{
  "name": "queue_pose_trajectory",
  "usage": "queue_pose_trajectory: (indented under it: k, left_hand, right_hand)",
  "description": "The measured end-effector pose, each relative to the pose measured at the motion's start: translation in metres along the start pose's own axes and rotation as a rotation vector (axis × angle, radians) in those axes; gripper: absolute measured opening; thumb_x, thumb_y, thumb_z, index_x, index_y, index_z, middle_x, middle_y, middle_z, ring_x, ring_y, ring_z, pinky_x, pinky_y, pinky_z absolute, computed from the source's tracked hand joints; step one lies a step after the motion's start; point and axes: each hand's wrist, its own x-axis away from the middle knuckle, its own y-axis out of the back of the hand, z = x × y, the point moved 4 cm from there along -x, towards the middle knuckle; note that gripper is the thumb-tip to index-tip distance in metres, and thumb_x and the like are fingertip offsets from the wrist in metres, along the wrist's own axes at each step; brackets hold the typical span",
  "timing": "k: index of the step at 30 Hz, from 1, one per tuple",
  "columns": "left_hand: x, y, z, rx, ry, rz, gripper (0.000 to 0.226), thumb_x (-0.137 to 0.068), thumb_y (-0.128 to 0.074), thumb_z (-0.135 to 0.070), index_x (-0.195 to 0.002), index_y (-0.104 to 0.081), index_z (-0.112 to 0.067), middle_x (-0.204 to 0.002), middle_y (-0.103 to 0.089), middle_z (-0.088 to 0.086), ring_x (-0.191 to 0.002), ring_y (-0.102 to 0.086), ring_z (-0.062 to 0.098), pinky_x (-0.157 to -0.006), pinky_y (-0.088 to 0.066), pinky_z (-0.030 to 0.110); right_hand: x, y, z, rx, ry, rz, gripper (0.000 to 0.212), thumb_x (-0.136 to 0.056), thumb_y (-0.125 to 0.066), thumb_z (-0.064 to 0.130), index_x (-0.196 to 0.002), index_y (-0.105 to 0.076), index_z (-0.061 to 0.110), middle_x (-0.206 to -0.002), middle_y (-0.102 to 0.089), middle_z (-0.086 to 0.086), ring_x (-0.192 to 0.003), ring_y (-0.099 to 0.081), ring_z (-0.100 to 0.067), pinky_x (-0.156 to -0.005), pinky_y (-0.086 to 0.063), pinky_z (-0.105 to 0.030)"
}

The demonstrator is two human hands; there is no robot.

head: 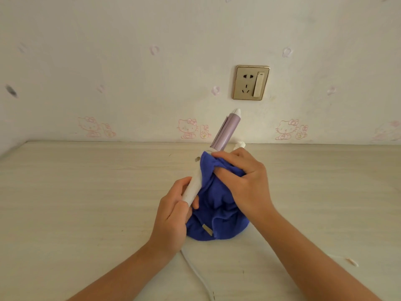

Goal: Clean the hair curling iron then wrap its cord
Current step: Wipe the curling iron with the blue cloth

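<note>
Our left hand (171,216) grips the curling iron (225,129) by its white handle, tilted up over mid-table (86,192); our right hand (243,183) bunches a blue cloth (217,209) round it. The cord (195,271) trails toward us. The table's back edge meets the wall under a socket (251,83).

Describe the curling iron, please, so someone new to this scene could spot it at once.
Find the gold-framed wall socket. Just below it, over the pale table, the curling iron slants upward. Its lilac barrel and white handle, in the left hand, set it apart from the blue cloth the right hand grips.
</note>
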Motion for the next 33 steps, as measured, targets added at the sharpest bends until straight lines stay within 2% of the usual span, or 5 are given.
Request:
queue_pose_trajectory:
  k: [6,13,22,27,33]
  left_hand:
    - [-0.012,0.012,0.01,0.128,0.154,-0.146,0.023,-0.078,-0.043,-0.006,-0.093,-0.06,-0.002,-0.064,-0.052,0.01,-0.057,-0.043,0.023,-0.046,-0.034,0.026]
    - [-0.005,0.003,0.001,0.016,0.109,-0.073,0.021,-0.085,-0.042,-0.013,-0.095,-0.06,-0.008,-0.065,-0.042,0.005,-0.054,-0.034,0.011,-0.047,-0.03,0.021]
    - [-0.011,0.007,0.0,0.081,0.172,-0.163,0.048,-0.112,-0.039,-0.014,-0.075,-0.066,-0.029,-0.068,-0.063,-0.005,-0.064,-0.057,0.008,-0.055,-0.049,0.02]
    - [-0.005,-0.005,-0.004,-0.033,0.104,-0.067,0.03,-0.105,-0.044,-0.043,-0.097,-0.061,-0.02,-0.069,-0.056,0.002,-0.053,-0.047,0.011,-0.048,-0.043,0.021]
    - [-0.013,-0.005,-0.007,-0.02,0.123,-0.025,0.015,-0.106,-0.052,-0.016,-0.111,-0.064,-0.011,-0.067,-0.063,0.003,-0.06,-0.057,0.016,-0.057,-0.049,0.026]
  right_hand:
    - [0.027,-0.043,-0.007,0.189,0.07,0.374,0.037,-0.082,-0.073,0.008,-0.109,-0.079,0.033,-0.088,-0.06,0.01,-0.085,-0.064,-0.012,-0.078,-0.05,-0.017]
    - [0.003,-0.002,-0.002,0.065,0.005,-0.092,0.033,-0.09,-0.073,0.011,-0.112,-0.079,0.034,-0.086,-0.058,0.013,-0.079,-0.062,-0.005,-0.073,-0.046,-0.009]
    - [0.022,-0.035,0.001,0.084,0.015,0.36,0.038,-0.082,-0.074,0.001,-0.109,-0.082,0.027,-0.089,-0.062,0.001,-0.082,-0.063,-0.014,-0.079,-0.054,-0.027]
    - [0.007,-0.008,0.008,0.013,0.031,0.106,0.038,-0.085,-0.074,0.003,-0.109,-0.081,0.032,-0.089,-0.063,0.005,-0.083,-0.065,-0.01,-0.077,-0.049,-0.013]
    - [0.01,-0.01,0.007,-0.007,0.021,0.171,0.037,-0.084,-0.074,-0.001,-0.106,-0.082,0.027,-0.09,-0.063,0.005,-0.081,-0.066,-0.007,-0.075,-0.05,-0.013]
